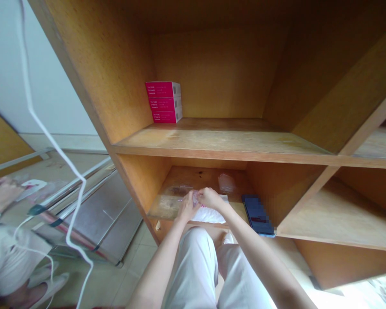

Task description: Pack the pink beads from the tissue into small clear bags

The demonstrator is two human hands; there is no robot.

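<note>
My left hand (187, 208) and my right hand (210, 198) meet over the lower shelf, fingers closed. Between their fingertips is a small clear plastic piece (195, 197) with a pinkish tint; its exact kind is too small to make out. Under my hands lies a white plastic bag (209, 216) with some pink print, partly covered by my right hand and wrist. Behind them a clear plastic packet (226, 183) lies flat on the wood. To the right of my right hand rests a dark blue phone-like flat object (257, 214), partly pixelated.
Three pink boxes (162, 103) are stacked on the upper shelf (225, 139). A white cable (80, 206) hangs down at the left. Beyond it stands a metal-framed table (99, 214), where another person's hand (4, 193) is near plastic packets. Wooden dividers bound the compartment.
</note>
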